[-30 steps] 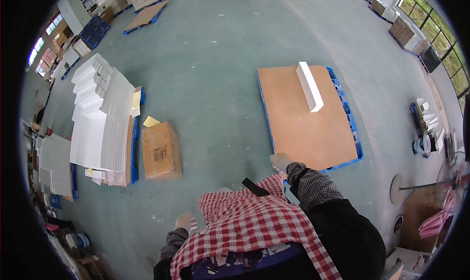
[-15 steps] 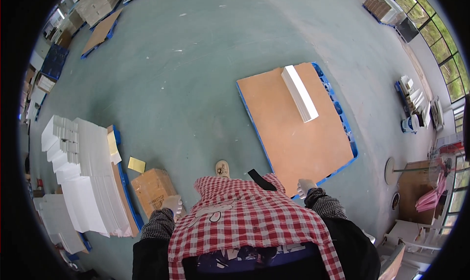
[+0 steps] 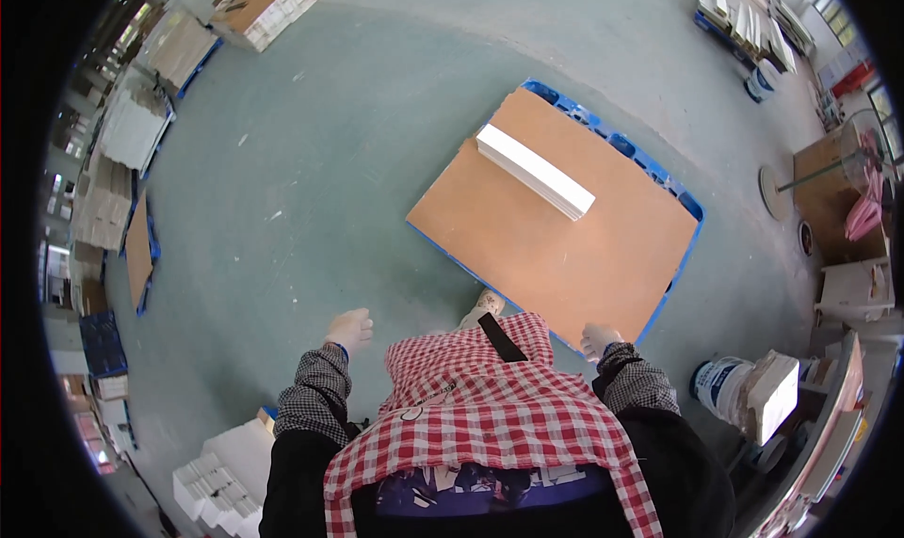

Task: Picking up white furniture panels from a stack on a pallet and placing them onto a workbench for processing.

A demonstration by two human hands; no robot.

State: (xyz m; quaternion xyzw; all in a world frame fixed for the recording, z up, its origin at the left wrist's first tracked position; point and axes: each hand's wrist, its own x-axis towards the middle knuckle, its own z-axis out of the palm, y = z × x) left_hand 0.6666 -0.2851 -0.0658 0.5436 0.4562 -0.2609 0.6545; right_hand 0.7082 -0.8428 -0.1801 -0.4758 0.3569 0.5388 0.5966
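Note:
My left hand (image 3: 349,330), in a pale glove, hangs over the floor with its fingers loosely bent and slightly apart, nothing in them. My right hand (image 3: 600,339), gloved the same way, is in front of the near edge of a brown board (image 3: 603,274); its fingers are also loosely bent and I see nothing in them. Whether it touches the board, I cannot tell. The board covers a blue pallet (image 3: 682,197). On its far part lies a long, narrow stack of white strips (image 3: 532,171).
Pale stacked sheets (image 3: 221,477) stand at my lower left. To my right are a white-and-blue bucket (image 3: 723,384) and a stand fan (image 3: 774,192). Another board-topped pallet (image 3: 139,251) lies at the left, near loaded pallets. Grey-green floor (image 3: 311,161) stretches ahead.
My view has turned to the right, so the board and pallet appear rotated and further left. The white stacks and cardboard box on my left have slid backward, the box out of view.

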